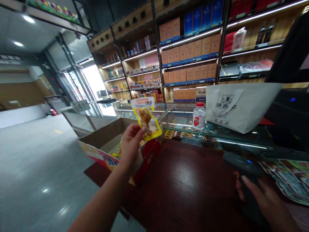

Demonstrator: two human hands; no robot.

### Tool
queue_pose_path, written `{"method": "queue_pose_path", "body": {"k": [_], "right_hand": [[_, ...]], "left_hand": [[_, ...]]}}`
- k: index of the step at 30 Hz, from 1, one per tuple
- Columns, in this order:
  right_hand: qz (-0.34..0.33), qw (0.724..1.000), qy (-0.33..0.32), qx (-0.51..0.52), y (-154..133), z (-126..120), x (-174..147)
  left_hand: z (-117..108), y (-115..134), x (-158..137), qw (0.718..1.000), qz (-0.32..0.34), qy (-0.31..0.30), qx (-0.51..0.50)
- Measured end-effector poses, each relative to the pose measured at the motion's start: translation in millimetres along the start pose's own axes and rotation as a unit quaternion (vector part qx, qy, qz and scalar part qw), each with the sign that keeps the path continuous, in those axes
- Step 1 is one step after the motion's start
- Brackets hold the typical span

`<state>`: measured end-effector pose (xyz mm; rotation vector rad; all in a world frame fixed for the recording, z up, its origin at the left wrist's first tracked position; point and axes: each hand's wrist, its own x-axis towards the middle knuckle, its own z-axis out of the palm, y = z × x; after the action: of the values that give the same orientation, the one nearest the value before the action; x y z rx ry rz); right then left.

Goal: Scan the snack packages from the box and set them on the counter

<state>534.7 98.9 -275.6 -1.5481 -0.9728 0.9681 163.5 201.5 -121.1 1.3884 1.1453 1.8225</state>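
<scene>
My left hand [131, 141] pinches a yellow-edged snack packet [145, 117] between thumb and fingers. Through its clear front a browned piece of food, much like a chicken drumstick, shows. The packet is held up over the near side of an open cardboard box [96, 153], where more yellow packets [117, 151] lie inside. At the lower right, my right hand [260, 196] is wrapped round the handle of a dark barcode scanner [243, 162] with a small blue light on top. The scanner is above the dark red wooden counter [185, 180], its head facing left.
Silvery packets [287, 177] lie spread on the right. On the glass display case [178, 112] stand a red-capped bottle [199, 116] and a white tote bag [243, 106]. Behind, lit shelves hold rows of orange boxes [193, 51]. A dark screen [289, 48] rises at the right.
</scene>
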Motion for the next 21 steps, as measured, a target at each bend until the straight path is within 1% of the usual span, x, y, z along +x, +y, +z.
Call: {"method": "queue_pose_path", "body": {"k": [2,4,5,6,8,9,12,15,18,21], "right_hand": [[0.01,1.0,-0.005,0.014,2,0,1],[0.021,0.999,-0.018,0.034,6,-1,4],[0.028,0.998,-0.022,0.042,8,-2,5],[0.03,0.998,-0.024,0.045,10,-2,7],[0.034,0.998,-0.028,0.04,10,-2,8],[0.039,0.998,-0.025,0.037,9,-1,8],[0.043,0.998,-0.009,0.034,1,1,5],[0.014,1.0,0.001,0.021,-2,2,3],[0.007,1.0,-0.017,0.006,6,0,5],[0.001,0.999,-0.028,0.025,16,-1,9]], "left_hand": [[-39,9,42,0.997,0.019,0.024,0.067],[-75,8,80,0.989,-0.01,0.036,0.142],[-91,4,95,0.98,-0.043,0.041,0.19],[-105,-2,107,0.963,-0.095,0.038,0.251],[-126,-16,122,0.922,-0.19,0.019,0.336],[-133,-23,125,0.904,-0.228,0.005,0.363],[-145,-45,126,0.862,-0.306,-0.041,0.402],[-149,-62,125,0.819,-0.366,-0.087,0.434],[-149,-73,123,0.778,-0.403,-0.117,0.467],[-148,-76,118,0.749,-0.409,-0.128,0.506]]}}
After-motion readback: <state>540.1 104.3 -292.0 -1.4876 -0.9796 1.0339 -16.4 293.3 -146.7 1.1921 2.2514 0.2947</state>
